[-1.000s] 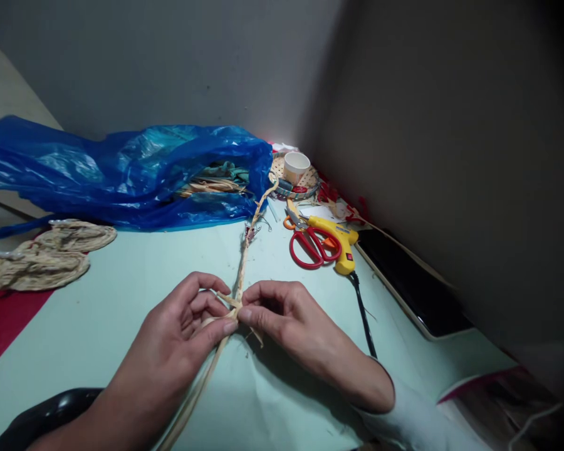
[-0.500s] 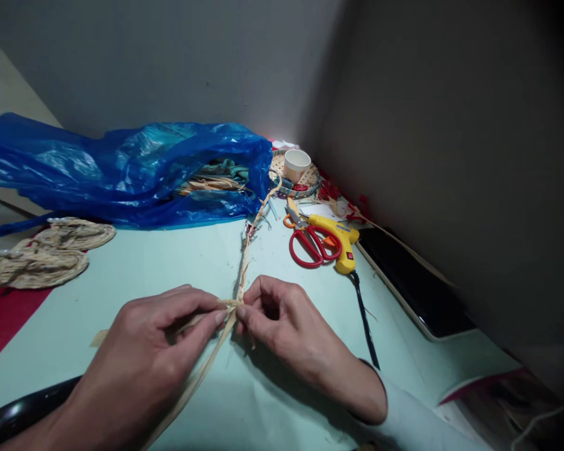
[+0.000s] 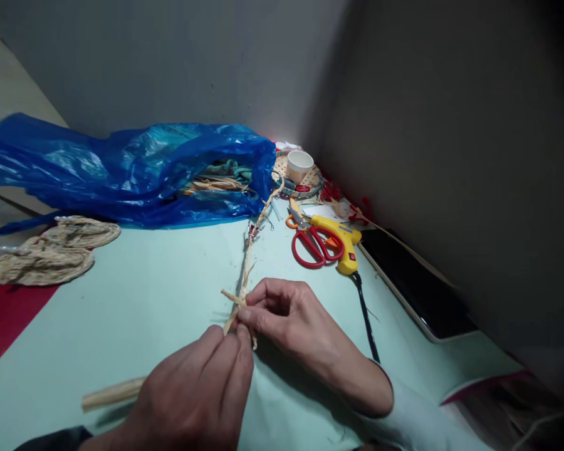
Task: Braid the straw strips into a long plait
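Note:
A thin braid of pale straw-like fibre (image 3: 247,263) runs from the far side of the table toward me. My right hand (image 3: 291,326) pinches its near end between thumb and fingers. Just below, my left hand (image 3: 202,382) is closed on a loose strand (image 3: 229,322) that leads out of the braid. A short strand end (image 3: 230,295) sticks out to the left of the pinch. Behind my left hand a wider strip of the same fibre (image 3: 113,393) juts out to the left. The left fingertips are partly hidden.
A blue plastic bag (image 3: 136,175) with fibre bundles lies at the back left, woven soles (image 3: 42,263) in front of it. Toward the right are red-handled scissors (image 3: 317,247), a yellow glue gun (image 3: 345,241), a phone or tablet (image 3: 413,282) and a paper cup (image 3: 299,166) on a woven tray.
My left hand has moved down and right, and turned so its back faces up. A strand end now stands free at the left of the pinch. My right hand keeps its pinch.

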`<state>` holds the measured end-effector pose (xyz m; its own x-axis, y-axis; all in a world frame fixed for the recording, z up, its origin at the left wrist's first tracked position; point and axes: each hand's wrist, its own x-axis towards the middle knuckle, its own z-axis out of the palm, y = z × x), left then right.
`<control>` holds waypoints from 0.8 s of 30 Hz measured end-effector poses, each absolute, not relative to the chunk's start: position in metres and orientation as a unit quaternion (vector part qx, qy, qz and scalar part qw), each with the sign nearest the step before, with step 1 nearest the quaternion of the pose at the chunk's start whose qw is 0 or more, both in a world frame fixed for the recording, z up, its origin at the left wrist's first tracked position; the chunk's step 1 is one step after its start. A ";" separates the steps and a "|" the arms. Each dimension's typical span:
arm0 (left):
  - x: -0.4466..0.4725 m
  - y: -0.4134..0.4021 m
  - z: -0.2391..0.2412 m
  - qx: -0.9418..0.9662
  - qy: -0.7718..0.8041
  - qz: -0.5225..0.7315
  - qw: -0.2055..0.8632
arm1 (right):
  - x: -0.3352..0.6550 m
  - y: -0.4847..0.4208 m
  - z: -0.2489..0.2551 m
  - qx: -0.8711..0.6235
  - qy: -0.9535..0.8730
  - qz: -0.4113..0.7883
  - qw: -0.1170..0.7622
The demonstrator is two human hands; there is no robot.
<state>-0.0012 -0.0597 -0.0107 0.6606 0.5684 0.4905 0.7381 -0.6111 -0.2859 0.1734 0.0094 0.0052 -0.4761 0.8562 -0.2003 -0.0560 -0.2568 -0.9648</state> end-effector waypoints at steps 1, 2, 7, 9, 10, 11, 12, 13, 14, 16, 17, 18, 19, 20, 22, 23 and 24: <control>0.000 -0.062 -0.012 -0.880 -0.375 -0.170 0.236 | 0.173 0.009 0.005 -0.392 -0.504 0.694 0.332; 0.000 -0.064 -0.012 -0.887 -0.367 -0.166 0.227 | 0.173 0.009 0.005 -0.393 -0.497 0.698 0.335; -0.010 -0.053 0.004 -0.886 -0.407 -0.223 -0.006 | 0.175 0.008 0.003 -0.377 -0.478 0.705 0.363; -0.013 -0.039 0.018 -0.834 -0.474 -0.248 -0.135 | 0.176 0.007 0.002 -0.364 -0.476 0.711 0.368; -0.014 -0.031 0.024 -0.791 -0.523 -0.262 -0.179 | 0.177 0.007 0.002 -0.361 -0.474 0.714 0.367; -0.013 -0.023 0.028 -0.751 -0.554 -0.274 -0.231 | 0.177 0.007 0.002 -0.363 -0.471 0.716 0.365; -0.012 -0.016 0.029 -0.719 -0.557 -0.274 -0.313 | 0.177 0.007 0.002 -0.366 -0.470 0.716 0.364; -0.010 -0.010 0.028 -0.682 -0.546 -0.270 -0.405 | 0.177 0.007 0.002 -0.370 -0.473 0.714 0.361; -0.007 -0.006 0.025 -0.645 -0.521 -0.273 -0.488 | 0.178 0.008 0.002 -0.374 -0.479 0.709 0.357; -0.003 -0.002 0.015 -0.562 -0.481 -0.287 -0.609 | 0.178 0.008 0.004 -0.385 -0.500 0.695 0.345; -0.002 -0.002 0.011 -0.525 -0.471 -0.297 -0.644 | 0.178 0.008 0.004 -0.391 -0.513 0.685 0.338; -0.001 -0.003 0.007 -0.495 -0.470 -0.303 -0.665 | 0.178 0.007 0.005 -0.395 -0.527 0.675 0.332; 0.000 -0.004 0.005 -0.477 -0.475 -0.306 -0.673 | 0.178 0.006 0.005 -0.399 -0.540 0.665 0.327; 0.000 -0.006 0.004 -0.471 -0.483 -0.308 -0.670 | 0.177 0.004 0.005 -0.401 -0.555 0.653 0.324; -0.001 -0.007 0.003 -0.494 -0.504 -0.305 -0.640 | 0.176 0.000 0.004 -0.407 -0.589 0.620 0.322; -0.002 -0.008 0.003 -0.509 -0.515 -0.303 -0.620 | 0.176 -0.003 0.003 -0.414 -0.609 0.595 0.321; -0.003 -0.008 0.003 -0.520 -0.524 -0.303 -0.603 | 0.176 -0.005 0.003 -0.425 -0.630 0.566 0.320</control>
<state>-0.0025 -0.0076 0.0032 0.2661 0.9103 -0.3171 0.1798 0.2764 0.9441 0.1760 -0.0054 0.0029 -0.4345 0.8974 -0.0775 0.1740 -0.0008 -0.9847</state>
